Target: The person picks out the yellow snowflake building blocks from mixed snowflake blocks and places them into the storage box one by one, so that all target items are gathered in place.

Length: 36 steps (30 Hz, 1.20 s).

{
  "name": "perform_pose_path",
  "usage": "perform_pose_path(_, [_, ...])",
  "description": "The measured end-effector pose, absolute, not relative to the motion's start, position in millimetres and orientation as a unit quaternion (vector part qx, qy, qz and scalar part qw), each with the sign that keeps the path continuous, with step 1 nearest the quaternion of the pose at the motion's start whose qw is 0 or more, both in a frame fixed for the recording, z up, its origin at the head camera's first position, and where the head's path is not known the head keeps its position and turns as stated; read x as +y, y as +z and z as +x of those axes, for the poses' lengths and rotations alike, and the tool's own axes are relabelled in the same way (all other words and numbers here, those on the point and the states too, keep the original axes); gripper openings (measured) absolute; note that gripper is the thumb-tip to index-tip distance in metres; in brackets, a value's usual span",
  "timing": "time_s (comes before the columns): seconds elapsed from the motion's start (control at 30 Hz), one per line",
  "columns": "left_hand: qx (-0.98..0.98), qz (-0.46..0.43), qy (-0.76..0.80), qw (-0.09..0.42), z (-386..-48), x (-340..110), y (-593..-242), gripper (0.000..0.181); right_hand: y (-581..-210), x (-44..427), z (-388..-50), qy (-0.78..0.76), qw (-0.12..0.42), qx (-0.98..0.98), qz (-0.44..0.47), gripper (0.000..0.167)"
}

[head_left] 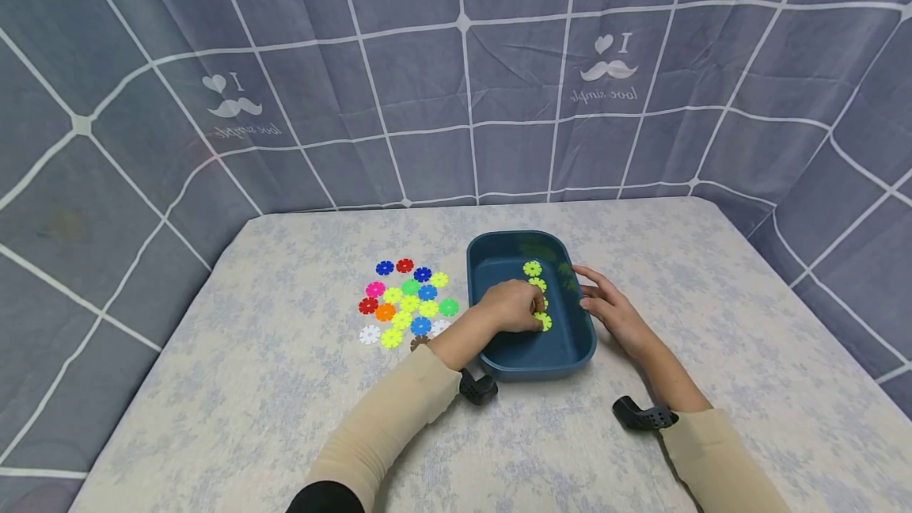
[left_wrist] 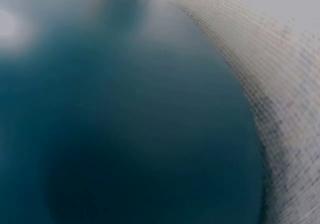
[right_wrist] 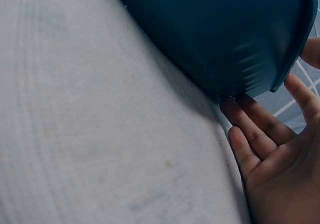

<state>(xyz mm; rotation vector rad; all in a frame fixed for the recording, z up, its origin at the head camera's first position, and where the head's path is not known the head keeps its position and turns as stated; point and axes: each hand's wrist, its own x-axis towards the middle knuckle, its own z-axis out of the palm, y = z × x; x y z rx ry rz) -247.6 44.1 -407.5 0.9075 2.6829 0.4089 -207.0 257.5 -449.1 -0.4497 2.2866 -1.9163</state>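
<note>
A dark teal plastic bin [head_left: 530,359] stands on the table. Inside it, yellow snowflake discs [head_left: 532,268] lie in a row running front to back along the right part of the floor. My left hand [head_left: 509,305] reaches over the bin's left wall with curled fingers and pinches the nearest yellow disc [head_left: 545,322], partly hidden by the fingers. My right hand [head_left: 618,319] touches the outside of the bin's right wall with loosely extended fingers. In the right wrist view, its fingertips [right_wrist: 229,105] meet the wall's lower part. Only the bin's wall [left_wrist: 150,109] fills most of the left wrist view.
Left of the bin, a loose spread of snowflake discs [head_left: 409,303] in blue, red, pink, orange, green, yellow, white and brown lies on the patterned tablecloth [head_left: 271,355]. My left forearm passes close to the nearest ones. Behind the table hangs a grey checked curtain [head_left: 427,101].
</note>
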Motion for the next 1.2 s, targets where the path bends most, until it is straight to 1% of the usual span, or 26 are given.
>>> perform_pose_path(0.3, [0.931, 0.316, 0.134, 0.128, -245.9, 44.1, -406.0, 0.025, -448.0, 257.1, -206.8, -0.628, 0.063, 0.763, -0.144, 0.056])
perform_pose_path(0.73, [0.931, 0.310, 0.142, 0.129, -245.8, 44.1, -405.6, 0.024, -447.6, 257.0, -206.4, -0.632, 0.066, 0.759, -0.140, 0.057])
perform_pose_path(1.2, [0.923, 0.312, 0.219, 0.058, -244.4, 38.6, -405.1, 0.014, -447.1, 256.8, -206.8, -0.632, 0.068, 0.759, -0.141, 0.058])
